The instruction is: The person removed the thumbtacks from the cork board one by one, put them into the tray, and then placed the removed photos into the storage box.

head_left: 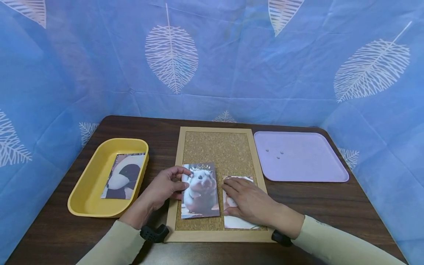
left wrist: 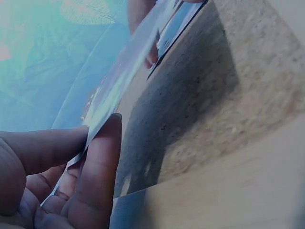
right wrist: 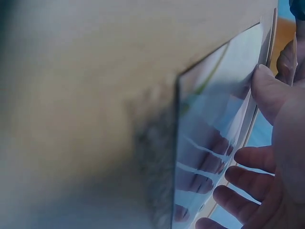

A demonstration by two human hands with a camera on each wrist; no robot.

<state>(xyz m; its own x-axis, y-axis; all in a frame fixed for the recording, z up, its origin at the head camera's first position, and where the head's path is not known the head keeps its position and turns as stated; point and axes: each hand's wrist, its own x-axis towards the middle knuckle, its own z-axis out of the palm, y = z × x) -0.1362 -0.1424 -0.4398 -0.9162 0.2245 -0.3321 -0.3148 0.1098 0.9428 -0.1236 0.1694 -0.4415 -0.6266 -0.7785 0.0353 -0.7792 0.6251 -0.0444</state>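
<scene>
My left hand point(head_left: 169, 186) pinches the left edge of a photo print point(head_left: 201, 195) showing a white furry animal with a crown. The left wrist view shows this print point(left wrist: 124, 71) between thumb and fingers, tilted and raised off the cork, with a shadow beneath. My right hand point(head_left: 248, 200) is spread over a second photo print point(head_left: 236, 222) at the lower right of the corkboard point(head_left: 218, 147). In the right wrist view its thumb touches the edge of this glossy print point(right wrist: 209, 114), and the other fingers are extended. The hand hides most of that picture.
A yellow tub point(head_left: 87, 195) at left holds another photo print point(head_left: 122, 178) of a plush-looking figure. On the right, a lilac tray point(head_left: 308, 158) bears several small pins point(head_left: 282, 152). Blue leaf-patterned cloth point(head_left: 232, 66) hangs behind the dark wooden table point(head_left: 304, 198).
</scene>
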